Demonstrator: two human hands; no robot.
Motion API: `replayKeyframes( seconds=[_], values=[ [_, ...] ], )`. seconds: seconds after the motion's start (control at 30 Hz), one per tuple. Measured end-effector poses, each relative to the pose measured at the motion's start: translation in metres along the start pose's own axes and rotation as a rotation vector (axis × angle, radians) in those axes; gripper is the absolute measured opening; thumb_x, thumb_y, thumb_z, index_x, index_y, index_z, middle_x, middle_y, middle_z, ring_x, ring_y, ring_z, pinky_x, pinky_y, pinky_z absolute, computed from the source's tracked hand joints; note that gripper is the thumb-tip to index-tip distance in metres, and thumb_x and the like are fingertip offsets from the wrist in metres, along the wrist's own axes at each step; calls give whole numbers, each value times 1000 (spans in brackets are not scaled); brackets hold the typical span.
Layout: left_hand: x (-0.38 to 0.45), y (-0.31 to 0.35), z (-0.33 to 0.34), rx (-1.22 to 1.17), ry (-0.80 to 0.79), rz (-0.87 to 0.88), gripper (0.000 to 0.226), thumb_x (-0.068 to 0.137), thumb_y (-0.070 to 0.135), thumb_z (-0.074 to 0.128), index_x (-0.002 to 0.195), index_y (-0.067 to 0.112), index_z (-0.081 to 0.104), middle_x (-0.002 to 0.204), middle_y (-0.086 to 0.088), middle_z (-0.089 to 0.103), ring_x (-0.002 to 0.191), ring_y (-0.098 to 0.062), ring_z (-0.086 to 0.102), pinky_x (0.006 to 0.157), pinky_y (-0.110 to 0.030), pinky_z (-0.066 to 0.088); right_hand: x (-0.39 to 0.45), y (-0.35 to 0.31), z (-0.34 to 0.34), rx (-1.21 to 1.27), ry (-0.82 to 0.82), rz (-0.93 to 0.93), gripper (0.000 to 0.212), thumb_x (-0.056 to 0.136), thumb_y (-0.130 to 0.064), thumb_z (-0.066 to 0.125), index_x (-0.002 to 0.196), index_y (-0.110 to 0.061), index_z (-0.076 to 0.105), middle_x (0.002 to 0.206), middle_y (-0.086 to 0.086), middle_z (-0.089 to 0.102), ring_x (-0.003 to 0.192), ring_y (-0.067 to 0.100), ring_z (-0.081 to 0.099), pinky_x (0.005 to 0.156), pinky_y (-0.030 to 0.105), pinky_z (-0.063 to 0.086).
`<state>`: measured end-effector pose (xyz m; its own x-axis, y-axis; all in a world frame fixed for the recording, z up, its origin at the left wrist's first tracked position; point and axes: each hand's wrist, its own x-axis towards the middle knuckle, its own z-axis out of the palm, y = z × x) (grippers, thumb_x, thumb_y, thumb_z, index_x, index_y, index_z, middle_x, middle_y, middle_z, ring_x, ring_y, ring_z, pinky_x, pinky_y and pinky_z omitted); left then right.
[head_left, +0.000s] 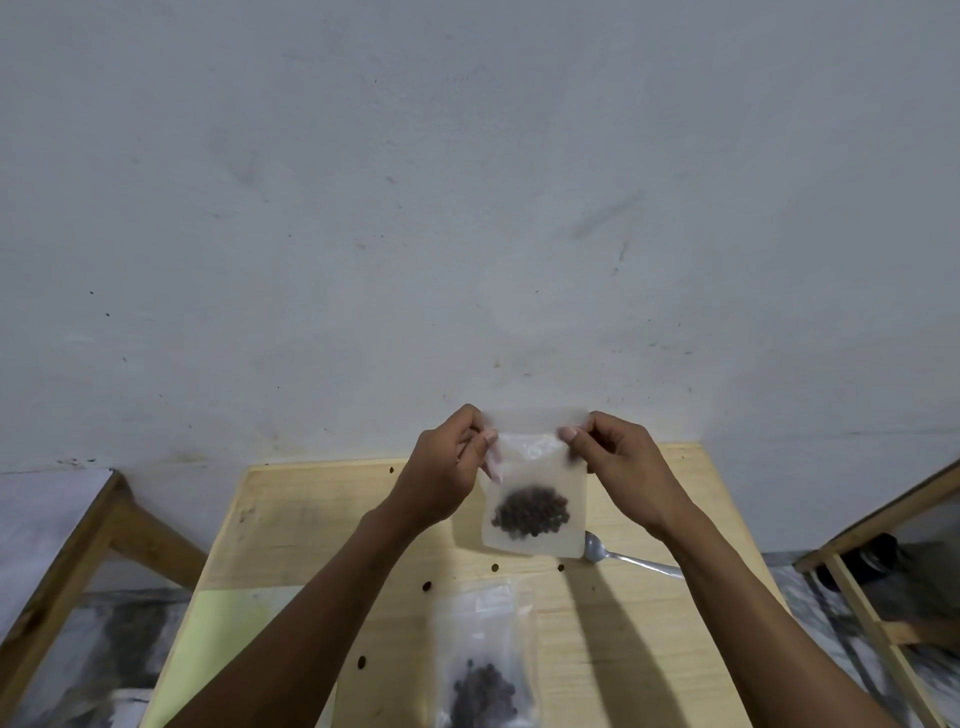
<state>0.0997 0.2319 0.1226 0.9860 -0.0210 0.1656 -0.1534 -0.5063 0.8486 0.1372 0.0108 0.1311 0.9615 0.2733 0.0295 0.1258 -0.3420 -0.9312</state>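
I hold a small clear plastic bag (535, 483) upright above the wooden table (311, 519). Dark round beans sit in a clump at the bag's bottom. My left hand (447, 467) pinches the bag's top left corner. My right hand (618, 462) pinches the top right corner. A second clear bag (483, 660) with dark beans lies flat on the table near the front edge. A metal spoon (623, 556) lies on the table behind the held bag, its handle partly hidden by my right forearm.
Several loose dark beans (427, 586) are scattered on the table. A pale yellow sheet (223, 634) lies at the table's front left. Wooden frames stand at the left (78, 561) and at the right (872, 613). A grey wall rises right behind the table.
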Motion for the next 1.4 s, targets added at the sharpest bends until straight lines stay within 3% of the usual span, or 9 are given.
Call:
replayKeyframes(
  seconds=[0.07,0.2,0.43,0.67,0.77,0.93,1.13,1.27,1.4],
  values=[
    [-2,1,0,-68,10,-25,19,99,22,54,86,8,54,72,-5,68,71,-32,62,67,-34,47,-1,-2,1,64,-9,25,33,95,-33,61,77,-6,61,78,15,65,70,16,50,70,34,40],
    [-7,8,-2,-113,42,-48,16,98,18,57,86,11,63,75,1,71,73,-16,67,71,-25,49,-3,-2,3,144,-77,65,27,93,-30,64,76,-10,63,78,15,65,73,19,53,72,38,43],
    [-13,7,2,70,-35,113,20,94,15,61,79,27,56,68,9,57,66,-12,57,64,-27,47,-5,-12,12,-122,-182,-35,10,86,-23,71,77,-23,67,78,-11,68,71,1,56,66,17,42],
    [-22,3,1,145,-2,196,22,92,20,58,76,33,49,67,9,54,64,-16,52,61,-39,46,-6,-14,25,-342,-221,-163,11,86,-36,61,79,-27,60,83,-15,63,78,8,58,72,40,50],
    [-26,1,-5,129,13,169,18,94,17,59,77,16,53,68,9,56,65,-14,54,62,-33,47,-8,-17,28,-364,-215,-237,14,89,-39,61,78,-30,58,83,-18,61,79,7,57,71,40,50],
    [-35,-6,-25,104,60,91,19,95,14,60,77,16,56,71,11,64,69,-9,59,68,-15,44,-10,-20,24,-374,-224,-244,16,89,-38,65,76,-33,58,82,-14,62,80,8,58,72,39,50],
    [-61,-16,-39,19,107,-68,17,98,20,57,82,15,59,73,10,71,65,-4,60,64,-12,43,-20,-20,32,-214,-252,-154,15,90,-24,70,79,-15,64,76,-8,63,61,-1,52,58,12,36],
    [-80,-20,-44,-215,139,-145,14,98,19,57,90,9,62,82,-5,71,78,-16,69,75,-24,53,-21,-20,58,64,-251,3,20,96,-25,61,80,-13,57,70,-6,54,70,20,63,67,35,52],
    [-103,-32,-52,-339,56,-224,18,94,18,61,111,12,65,105,-1,72,98,-14,69,80,-25,55,-23,-25,94,222,-197,98,22,101,-24,53,90,-5,50,63,-4,45,65,29,63,58,37,51]
  ],
)
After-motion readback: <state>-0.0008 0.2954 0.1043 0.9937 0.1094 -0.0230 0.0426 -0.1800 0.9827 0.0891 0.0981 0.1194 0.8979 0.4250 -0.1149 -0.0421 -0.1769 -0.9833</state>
